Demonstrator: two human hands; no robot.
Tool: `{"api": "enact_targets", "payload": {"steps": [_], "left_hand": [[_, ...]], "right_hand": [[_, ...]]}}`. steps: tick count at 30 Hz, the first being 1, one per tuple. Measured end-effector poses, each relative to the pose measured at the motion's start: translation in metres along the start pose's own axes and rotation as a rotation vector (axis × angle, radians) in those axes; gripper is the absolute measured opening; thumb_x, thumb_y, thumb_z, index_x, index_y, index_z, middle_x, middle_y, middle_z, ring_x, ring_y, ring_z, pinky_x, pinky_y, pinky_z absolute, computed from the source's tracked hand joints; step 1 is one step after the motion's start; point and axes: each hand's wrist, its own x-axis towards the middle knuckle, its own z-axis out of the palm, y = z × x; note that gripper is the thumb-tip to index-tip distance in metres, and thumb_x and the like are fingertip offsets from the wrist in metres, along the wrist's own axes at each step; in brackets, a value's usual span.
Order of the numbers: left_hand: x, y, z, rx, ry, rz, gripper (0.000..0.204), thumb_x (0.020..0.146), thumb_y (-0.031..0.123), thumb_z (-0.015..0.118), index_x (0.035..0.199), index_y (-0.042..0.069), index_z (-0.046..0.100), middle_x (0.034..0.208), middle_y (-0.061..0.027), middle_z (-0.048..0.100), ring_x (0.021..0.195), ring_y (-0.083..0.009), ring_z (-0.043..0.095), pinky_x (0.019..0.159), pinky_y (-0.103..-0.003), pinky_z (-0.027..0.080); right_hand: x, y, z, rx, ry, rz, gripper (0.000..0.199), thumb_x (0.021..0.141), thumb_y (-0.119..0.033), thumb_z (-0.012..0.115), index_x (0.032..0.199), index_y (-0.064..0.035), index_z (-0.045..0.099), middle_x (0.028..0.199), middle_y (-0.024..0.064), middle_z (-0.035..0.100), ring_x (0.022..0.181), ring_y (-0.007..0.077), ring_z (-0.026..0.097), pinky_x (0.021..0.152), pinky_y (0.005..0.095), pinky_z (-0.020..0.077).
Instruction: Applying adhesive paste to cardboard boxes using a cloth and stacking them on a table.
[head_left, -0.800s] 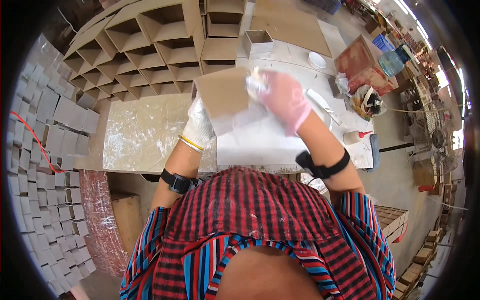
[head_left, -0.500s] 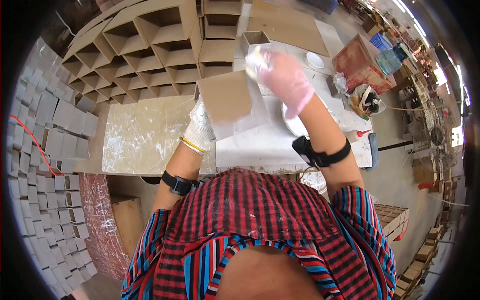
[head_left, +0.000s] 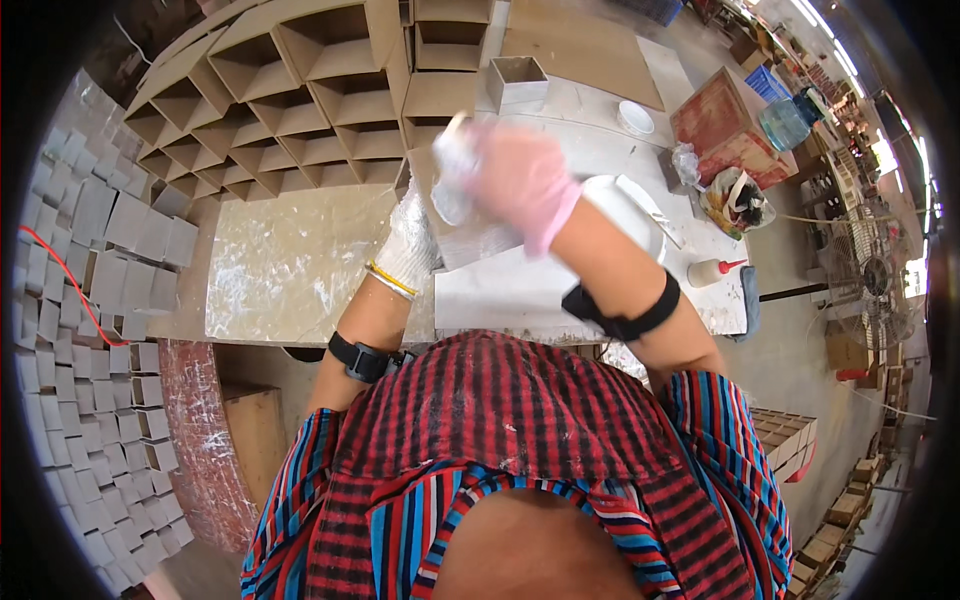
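Cardboard panel (head_left: 470,205) lies flat on the counter (head_left: 300,270), at 12 o'clock from the torso. Left hand (head_left: 412,240), white glove, presses its edge, apparently to steady it. Right hand (head_left: 520,180), pink glove, fingers clenched on a pale wad (head_left: 452,170) over it; blurred.

From my feed the right hand (head_left: 520,180) wore a pink glove, the left hand (head_left: 410,245) a white knit one with a yellow cuff band. Shirt (head_left: 520,450) was red-black plaid with blue stripes. Cardboard piece (head_left: 425,165) plain brown, worktop (head_left: 290,265) blotchy cream, wristbands (head_left: 620,315) black.
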Motion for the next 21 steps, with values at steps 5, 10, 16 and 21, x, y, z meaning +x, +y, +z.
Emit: {"api": "enact_targets", "payload": {"steps": [5,10,16,21], "left_hand": [[-0.012,-0.005,0.008,0.09,-0.011,0.11,0.054,0.095,0.046,0.031,0.134,0.009,0.033,0.13,-0.0111,0.045,0.115,-0.0269,0.048,0.094,-0.039,0.044],[-0.01,-0.003,0.008,-0.061,-0.005,0.094,0.049,0.093,0.044,0.042,0.128,0.009,0.043,0.123,-0.0102,0.051,0.109,-0.0248,0.052,0.091,-0.038,0.046],[-0.001,-0.009,0.0,0.004,-0.029,0.125,0.046,0.095,0.04,0.04,0.129,0.01,0.04,0.124,-0.0082,0.05,0.112,-0.0239,0.05,0.093,-0.038,0.045],[0.0,-0.005,0.002,-0.072,-0.098,0.105,0.045,0.094,0.041,0.04,0.126,0.01,0.043,0.12,-0.0085,0.052,0.108,-0.0238,0.052,0.091,-0.037,0.046]], "right_hand": [[0.015,0.001,0.003,0.065,0.087,-0.017,0.033,0.083,-0.036,0.053,0.092,-0.0058,0.063,0.078,0.0165,0.064,0.074,0.0321,0.062,0.068,0.0398,0.049],[0.018,-0.011,0.011,0.07,0.19,-0.133,0.036,0.085,-0.038,0.052,0.096,-0.0051,0.061,0.077,0.0164,0.064,0.072,0.0328,0.062,0.066,0.0404,0.0484],[0.019,-0.016,0.011,0.089,0.204,-0.11,0.041,0.086,-0.041,0.05,0.092,-0.0018,0.061,0.079,0.0187,0.063,0.072,0.0335,0.062,0.064,0.0405,0.0482],[0.012,-0.01,0.006,0.086,0.359,-0.204,0.029,0.078,-0.029,0.059,0.085,-0.0016,0.06,0.086,0.0171,0.064,0.077,0.0313,0.063,0.066,0.0391,0.05]]}}
